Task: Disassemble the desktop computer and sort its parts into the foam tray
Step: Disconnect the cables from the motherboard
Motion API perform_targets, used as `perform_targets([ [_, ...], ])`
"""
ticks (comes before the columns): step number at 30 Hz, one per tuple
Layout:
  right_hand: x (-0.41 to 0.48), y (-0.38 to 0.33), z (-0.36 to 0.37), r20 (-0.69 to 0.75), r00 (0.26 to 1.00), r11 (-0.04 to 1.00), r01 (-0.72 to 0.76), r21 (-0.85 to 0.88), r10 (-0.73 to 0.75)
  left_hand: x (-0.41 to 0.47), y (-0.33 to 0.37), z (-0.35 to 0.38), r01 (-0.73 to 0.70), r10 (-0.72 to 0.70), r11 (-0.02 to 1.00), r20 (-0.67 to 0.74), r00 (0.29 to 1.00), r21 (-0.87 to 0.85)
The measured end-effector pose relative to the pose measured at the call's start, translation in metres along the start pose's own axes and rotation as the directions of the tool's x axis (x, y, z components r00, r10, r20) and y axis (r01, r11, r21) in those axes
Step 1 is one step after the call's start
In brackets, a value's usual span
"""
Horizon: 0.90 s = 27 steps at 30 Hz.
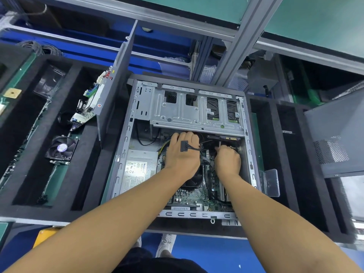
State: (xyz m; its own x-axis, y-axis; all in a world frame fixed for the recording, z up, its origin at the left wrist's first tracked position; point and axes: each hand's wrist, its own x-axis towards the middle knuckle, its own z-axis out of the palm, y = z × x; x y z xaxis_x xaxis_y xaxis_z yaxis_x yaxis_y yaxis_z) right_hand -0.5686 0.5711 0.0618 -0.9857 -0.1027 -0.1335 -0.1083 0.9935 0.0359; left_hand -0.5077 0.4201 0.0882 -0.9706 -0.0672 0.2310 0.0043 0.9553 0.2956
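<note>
Computer (177, 111), one; left hand (182, 154), right hand (227, 161) inside

in the open computer case (120, 154), right hand (227, 160) grips cables (194, 147) beside left hand (181, 161).

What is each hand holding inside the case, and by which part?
Right hand seems to pinch a thin cable below the drive. Left hand reaches under the drive cage; fingertips hidden, cannot tell.

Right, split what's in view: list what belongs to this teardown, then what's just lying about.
Job: computer case, power supply, motherboard, black connector, left hand, right hand, foam tray with fan and circuit board.
Lying about: shelf frame, clear wrapping, yellow block.
</note>
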Motion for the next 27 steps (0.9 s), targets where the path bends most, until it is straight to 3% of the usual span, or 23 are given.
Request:
perform_targets([
  [4, -0.001, 0.0, -0.001, 0.004, 1.0, 1.0, -0.011, 0.0, 0.011, 0.0, 0.001, 0.0, 0.014, -0.014, 1.0, 0.004, 1.0, 0.013],
  [11, -0.005, -0.002, -0.008, 0.04, 0.99, 0.975, 0.137, -0.173, -0.132, 0.0, 0.002, -0.004, 0.033, -0.033, 0.999, -0.013, 0.999, -0.004],
  [23, -0.009, 0.002, 0.0, 0.008, 0.999, 0.997, -0.051, -0.051, 0.052, 0.004, 0.009, -0.018, 0.031, -0.03, 0.999, -0.08, 0.996, 0.013],
  [25, -0.01, 0.002, 0.0, 0.001, 1.0, 0.997, -0.029, -0.067, 0.029, 0.002, 0.009, -0.012, 0.096, -0.095, 0.995, 0.081, 0.992, -0.015],
  [27, -0.011, 0.001, -0.003, -0.001, 1.0, 0.996, 0.021, -0.087, -0.021, 0.003, 0.004, -0.003, 0.224, -0.187, 0.959, 0.208, 0.96, -0.175],
])
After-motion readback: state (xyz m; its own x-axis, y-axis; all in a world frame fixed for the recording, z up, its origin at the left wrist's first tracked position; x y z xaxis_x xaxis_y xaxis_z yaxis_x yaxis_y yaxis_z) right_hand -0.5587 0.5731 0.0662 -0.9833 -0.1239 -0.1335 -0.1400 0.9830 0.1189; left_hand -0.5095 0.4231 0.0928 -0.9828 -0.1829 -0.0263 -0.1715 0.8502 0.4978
